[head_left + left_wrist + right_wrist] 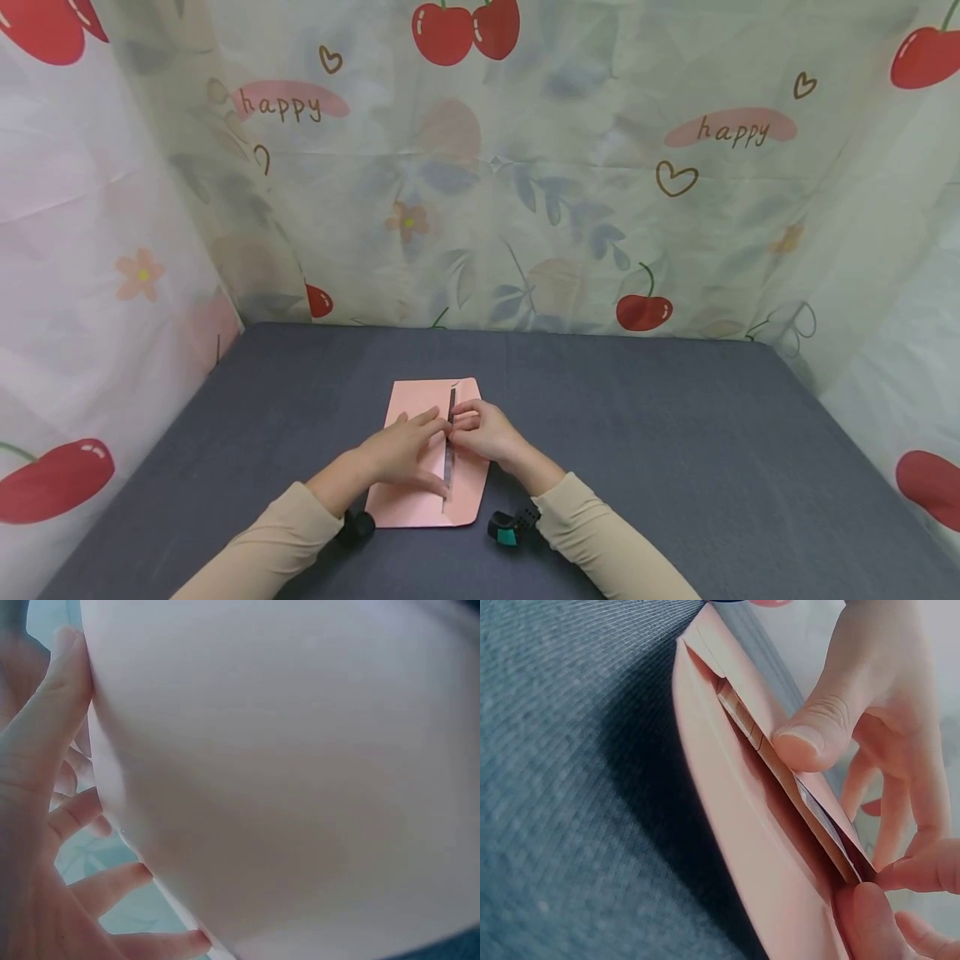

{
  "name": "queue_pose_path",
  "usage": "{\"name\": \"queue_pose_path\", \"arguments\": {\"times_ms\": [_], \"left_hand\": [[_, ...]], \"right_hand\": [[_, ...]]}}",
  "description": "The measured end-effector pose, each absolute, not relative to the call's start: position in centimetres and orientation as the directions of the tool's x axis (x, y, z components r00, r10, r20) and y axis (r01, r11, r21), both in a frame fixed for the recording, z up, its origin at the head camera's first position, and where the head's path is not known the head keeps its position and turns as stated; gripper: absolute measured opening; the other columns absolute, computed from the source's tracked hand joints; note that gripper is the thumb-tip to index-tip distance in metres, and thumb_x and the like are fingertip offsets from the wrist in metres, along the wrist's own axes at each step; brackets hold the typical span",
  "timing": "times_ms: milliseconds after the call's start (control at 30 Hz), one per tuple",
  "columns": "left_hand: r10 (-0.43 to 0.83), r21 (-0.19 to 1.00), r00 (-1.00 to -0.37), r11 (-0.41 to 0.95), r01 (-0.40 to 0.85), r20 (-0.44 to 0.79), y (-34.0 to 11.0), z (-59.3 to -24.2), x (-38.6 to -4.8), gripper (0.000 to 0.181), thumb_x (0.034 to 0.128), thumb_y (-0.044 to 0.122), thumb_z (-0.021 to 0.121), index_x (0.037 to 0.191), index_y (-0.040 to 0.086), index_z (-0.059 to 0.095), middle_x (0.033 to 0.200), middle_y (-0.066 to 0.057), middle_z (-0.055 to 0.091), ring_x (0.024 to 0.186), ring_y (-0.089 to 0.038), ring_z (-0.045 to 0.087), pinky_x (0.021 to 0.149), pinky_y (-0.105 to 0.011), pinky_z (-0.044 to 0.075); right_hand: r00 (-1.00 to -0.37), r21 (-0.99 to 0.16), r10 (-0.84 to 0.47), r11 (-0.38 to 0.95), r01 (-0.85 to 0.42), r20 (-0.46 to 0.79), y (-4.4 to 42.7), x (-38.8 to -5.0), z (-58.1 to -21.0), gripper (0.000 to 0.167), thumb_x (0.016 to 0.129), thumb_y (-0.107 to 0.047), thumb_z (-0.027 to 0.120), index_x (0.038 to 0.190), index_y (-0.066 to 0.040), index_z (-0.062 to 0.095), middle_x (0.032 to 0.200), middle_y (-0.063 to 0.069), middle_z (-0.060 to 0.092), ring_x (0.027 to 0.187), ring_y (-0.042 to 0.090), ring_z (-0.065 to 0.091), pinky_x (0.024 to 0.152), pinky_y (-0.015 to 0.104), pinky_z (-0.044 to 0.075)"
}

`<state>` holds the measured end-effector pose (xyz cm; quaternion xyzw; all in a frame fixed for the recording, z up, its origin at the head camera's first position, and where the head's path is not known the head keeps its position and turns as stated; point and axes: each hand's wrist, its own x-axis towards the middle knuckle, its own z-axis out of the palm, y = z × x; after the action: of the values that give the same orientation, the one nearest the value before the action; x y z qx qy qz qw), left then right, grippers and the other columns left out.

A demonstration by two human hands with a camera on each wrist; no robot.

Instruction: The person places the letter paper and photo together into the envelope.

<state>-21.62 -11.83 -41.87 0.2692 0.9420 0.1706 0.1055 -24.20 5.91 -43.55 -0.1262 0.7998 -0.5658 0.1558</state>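
A pink envelope [401, 504] lies on the dark cloth, its long opening facing right and its flap folded out. Inside it, a thin brown-edged card or paper [742, 716] shows through the gap in the right wrist view. My left hand [408, 450] spreads over the envelope, with thumb and fingertips resting along the edge of the opening. At that edge my right hand [483, 429] has curled fingers, with thumb and forefinger appearing to pinch the end of the card. The envelope's pink face fills most of the left wrist view and hides the card there.
Dark grey cloth [637, 442] covers the table. Printed curtains [495, 183] with cherries stand at the back and both sides. Black wrist devices [506, 527] sit beneath both forearms, close to the envelope's near edge.
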Motion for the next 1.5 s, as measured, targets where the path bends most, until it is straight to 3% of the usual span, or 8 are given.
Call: {"name": "queue_pose_path", "arguments": {"times_ms": [733, 1067, 1267, 1500], "left_hand": [[0.535, 0.395, -0.836, 0.798, 0.454, -0.12, -11.7, -41.8, -21.7, 0.082, 0.0662, 0.055, 0.076, 0.131, 0.014, 0.046, 0.151, -0.019, 0.029, 0.137, -0.033, 0.035, 0.114, -0.058, 0.02], [0.548, 0.39, -0.829, 0.792, 0.47, -0.113, -11.9, -41.9, -21.9, 0.081, 0.066, 0.057, 0.075, 0.129, 0.015, 0.046, 0.15, -0.02, 0.03, 0.137, -0.033, 0.035, 0.114, -0.058, 0.019], [0.545, 0.404, -0.83, 0.79, 0.462, -0.118, -11.9, -41.9, -22.0, 0.076, 0.0653, 0.057, 0.076, 0.125, 0.019, 0.048, 0.15, -0.022, 0.03, 0.136, -0.036, 0.038, 0.114, -0.059, 0.019], [0.539, 0.409, -0.834, 0.792, 0.453, -0.121, -12.0, -41.7, -21.8, 0.071, 0.0654, 0.055, 0.076, 0.121, 0.02, 0.05, 0.15, -0.022, 0.031, 0.135, -0.042, 0.036, 0.112, -0.06, 0.022]], "right_hand": [[-0.905, -0.964, -0.408, 0.264, 0.009, -0.12, 6.0, -24.4, -44.1, 0.045, 0.08, -0.002, 0.064, 0.121, 0.004, 0.047, 0.108, 0.023, 0.064, 0.088, 0.015, 0.063, 0.072, 0.029, 0.057], [-0.907, -0.964, -0.406, 0.266, 0.004, -0.115, 6.3, -24.4, -43.9, 0.044, 0.082, -0.005, 0.062, 0.122, 0.006, 0.046, 0.11, 0.024, 0.065, 0.094, 0.019, 0.065, 0.074, 0.026, 0.055], [-0.892, -0.964, -0.426, 0.263, 0.036, -0.149, 7.2, -24.5, -43.5, 0.04, 0.087, -0.007, 0.059, 0.122, 0.005, 0.045, 0.106, 0.024, 0.066, 0.084, 0.017, 0.069, 0.07, 0.029, 0.057], [-0.89, -0.949, -0.415, 0.309, 0.055, -0.187, 9.3, -24.3, -42.8, 0.029, 0.088, -0.01, 0.06, 0.113, 0.003, 0.054, 0.084, 0.011, 0.066, 0.067, 0.011, 0.062, 0.064, 0.028, 0.058]]}}
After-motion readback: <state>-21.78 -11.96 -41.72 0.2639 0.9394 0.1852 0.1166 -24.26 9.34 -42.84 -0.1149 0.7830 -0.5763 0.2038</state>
